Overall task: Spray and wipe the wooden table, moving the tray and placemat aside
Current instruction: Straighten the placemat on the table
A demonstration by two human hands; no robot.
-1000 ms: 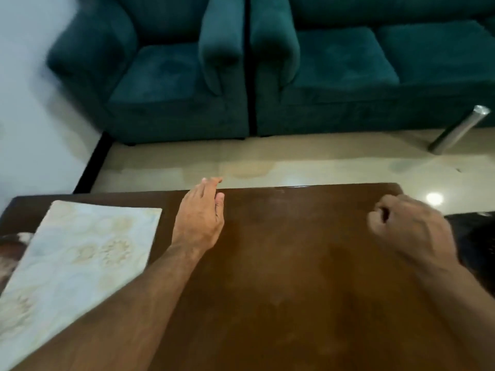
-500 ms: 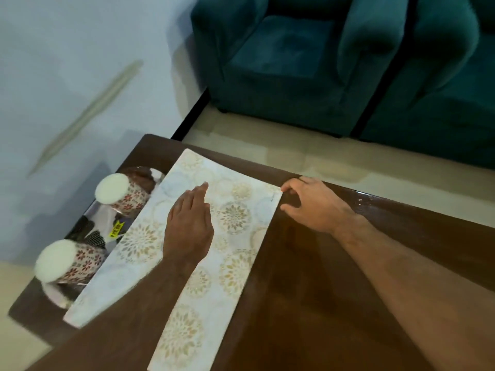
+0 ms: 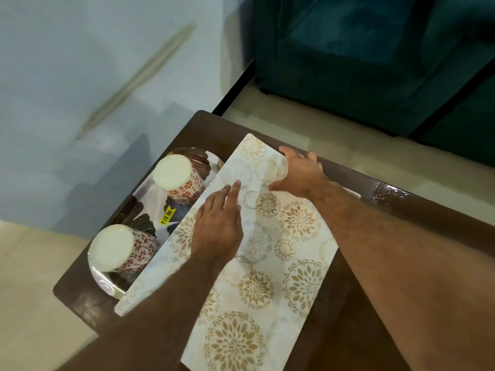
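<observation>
A long pale placemat with gold and grey flower circles (image 3: 267, 253) lies slantwise on the dark brown wooden table (image 3: 348, 317). Both hands lie on it. The left hand (image 3: 218, 226) is flat in the middle of the mat, fingers straight and close together. The right hand (image 3: 300, 172) is spread wide at the mat's far end, by the far table edge, with the thumb stretched out.

Just beside the mat, on its left, sits a shiny oval tray with dark fan shapes (image 3: 128, 215). The mat's long edge covers part of it. Two white cups with red flower prints stand upside down on the tray, one far (image 3: 178, 178) and one near (image 3: 120, 249). A small yellow price sticker (image 3: 167, 216) sits between them. Behind the table are a pale wall (image 3: 80, 76) and a dark teal sofa (image 3: 375, 54).
</observation>
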